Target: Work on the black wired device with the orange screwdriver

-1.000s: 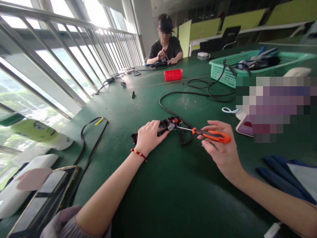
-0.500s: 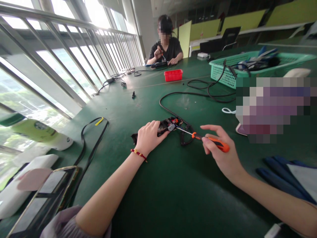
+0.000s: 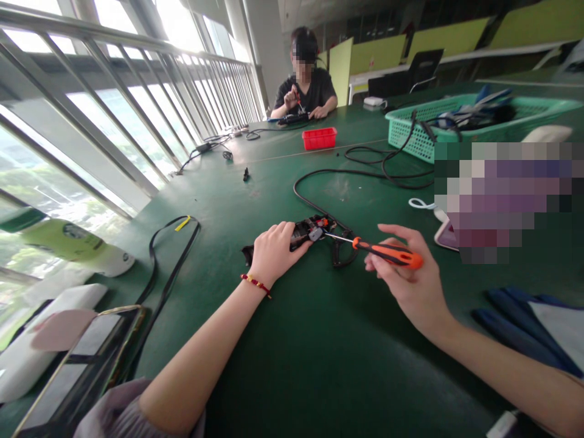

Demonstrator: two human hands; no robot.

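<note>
My left hand (image 3: 272,254) is wrapped over the opened black casing of a corded power tool (image 3: 302,232), pressing it to the table. Red and grey parts and some thin wires show inside the casing; the end under my palm is hidden. My right hand (image 3: 418,298) holds a screwdriver (image 3: 395,253) with an orange and black handle. That grip is loose, the index finger raised off the handle. The thin metal shaft points left, its tip at the wires beside the grey part; whether it touches a screw I cannot tell.
Beyond the tool lie a black cable (image 3: 319,176), a small black piece (image 3: 246,175) and a red tray (image 3: 319,139). A green basket (image 3: 410,137) stands back right. Left are a bottle (image 3: 77,246), strap (image 3: 154,267) and phone (image 3: 82,371). Across the table a person (image 3: 303,88) works.
The screwdriver handle has turned in my right hand, showing more orange, and my fingers have shifted and loosened around it. My left hand and the power tool have stayed put.
</note>
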